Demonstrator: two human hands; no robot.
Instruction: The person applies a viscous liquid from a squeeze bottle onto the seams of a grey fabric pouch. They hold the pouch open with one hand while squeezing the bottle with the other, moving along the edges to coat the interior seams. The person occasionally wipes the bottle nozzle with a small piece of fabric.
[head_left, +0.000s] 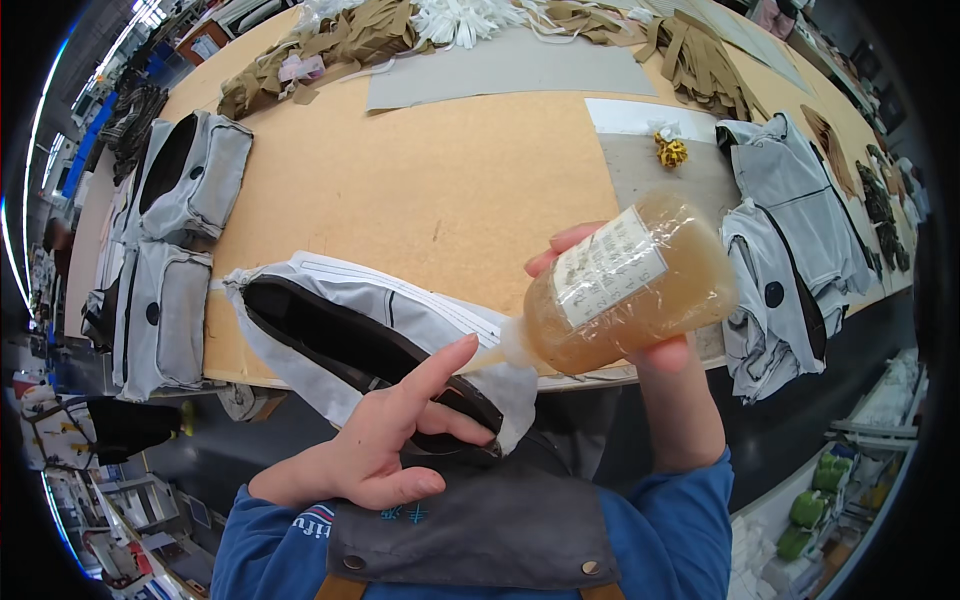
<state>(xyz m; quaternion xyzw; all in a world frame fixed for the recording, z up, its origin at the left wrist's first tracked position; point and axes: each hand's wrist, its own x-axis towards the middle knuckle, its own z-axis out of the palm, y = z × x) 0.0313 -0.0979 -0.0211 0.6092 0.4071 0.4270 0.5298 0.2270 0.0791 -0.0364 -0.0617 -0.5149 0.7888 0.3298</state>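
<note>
My right hand (667, 352) is closed around a clear squeeze bottle (637, 285) of amber liquid. The bottle lies tilted, its narrow nozzle pointing down and left, and bears a label with writing. Below the nozzle is a light grey fabric piece (457, 315) with a long dark opening edged in black. It lies across the table's near edge. My left hand (405, 427) has its fingers spread at the right end of that opening, some of them against the black edging. Whether they pinch the fabric cannot be told. No drop of liquid is visible at the nozzle.
Grey fabric pieces with black edging lie stacked at the left (180, 307) and right (795, 277) of the wooden table (420, 180). Brown strips (367, 37), white strips (465, 19) and a grey sheet (510, 71) lie at the far side. A gold scrubber-like ball (671, 152) sits right of centre.
</note>
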